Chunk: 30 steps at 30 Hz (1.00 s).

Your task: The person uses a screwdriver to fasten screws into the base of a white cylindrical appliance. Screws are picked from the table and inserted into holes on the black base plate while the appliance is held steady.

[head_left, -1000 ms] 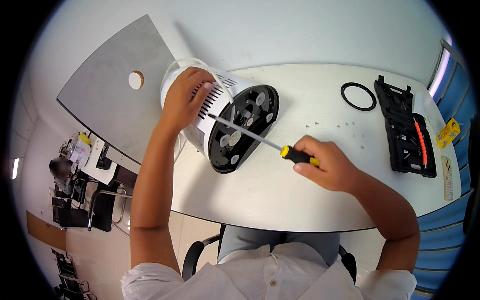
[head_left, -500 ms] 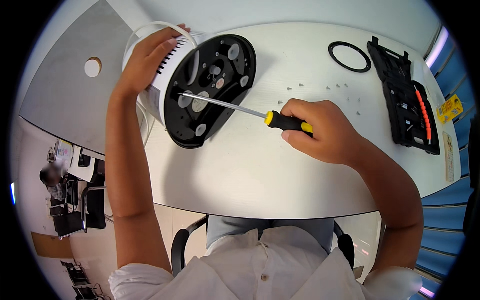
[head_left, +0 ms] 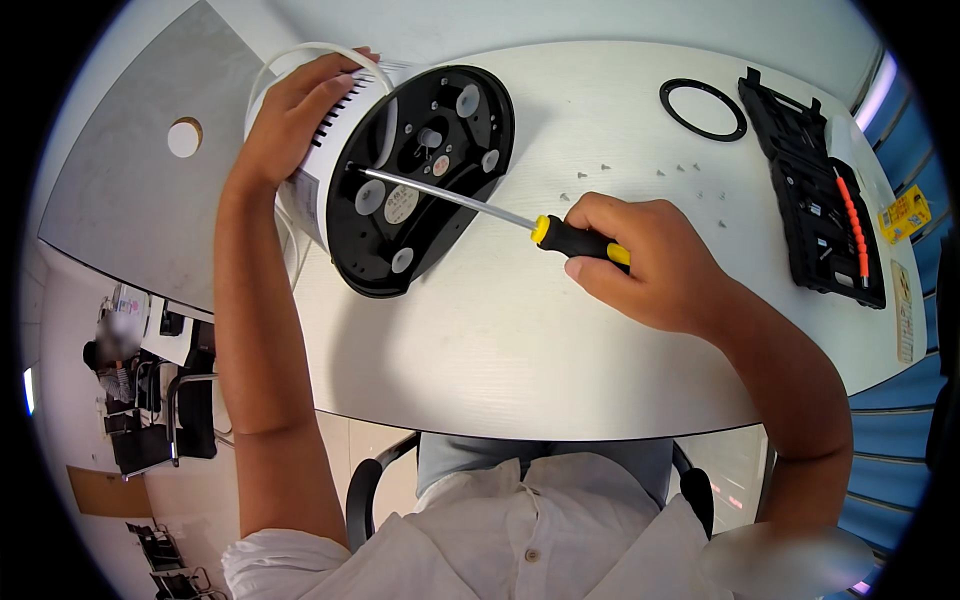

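A white round appliance point(head_left: 310, 190) lies on its side on the white table point(head_left: 520, 340), its black base point(head_left: 420, 175) facing me. My left hand point(head_left: 295, 115) grips its upper white wall. My right hand point(head_left: 650, 260) holds a screwdriver point(head_left: 575, 238) with a black and yellow handle. Its long metal shaft reaches left, and the tip rests at the base's left rim. Several small screws point(head_left: 640, 175) lie loose on the table just beyond my right hand.
A black rubber ring point(head_left: 703, 108) lies at the far right of the table. Beside it sits an open black tool case point(head_left: 820, 200) with a red-orange piece inside. A grey panel with a round hole point(head_left: 140, 170) adjoins the table on the left. A chair shows below the table's edge.
The appliance sits further left and up in view than a second ago, its base turned more toward me. My right hand has kept the screwdriver's tip against the base.
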Available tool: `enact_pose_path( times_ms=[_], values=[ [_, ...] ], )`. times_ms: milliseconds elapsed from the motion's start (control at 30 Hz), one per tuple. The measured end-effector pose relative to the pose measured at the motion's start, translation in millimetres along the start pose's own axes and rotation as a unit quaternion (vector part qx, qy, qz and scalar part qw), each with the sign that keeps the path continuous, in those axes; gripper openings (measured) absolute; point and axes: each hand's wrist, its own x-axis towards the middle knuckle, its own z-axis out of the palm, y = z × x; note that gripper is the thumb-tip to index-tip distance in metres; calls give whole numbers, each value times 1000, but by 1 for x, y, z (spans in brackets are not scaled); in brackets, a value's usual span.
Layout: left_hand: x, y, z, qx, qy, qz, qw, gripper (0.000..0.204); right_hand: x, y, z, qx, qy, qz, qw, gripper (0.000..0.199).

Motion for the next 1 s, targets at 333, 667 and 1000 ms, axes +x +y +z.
enact_pose_path(
  times_ms=[333, 667, 1000],
  values=[
    [0, -1, -1, 8, 12, -22, 1000, 36, -2, -4, 5, -17, 15, 3, 1000, 18],
    [0, -1, -1, 53, 22, 5, 998, 34, -20, -61, -15, 14, -57, 126, 990, 16],
    [1, 4, 1, 69, 26, 9, 997, 35, -27, -71, -18, -100, 15, 32, 994, 19]
  ],
)
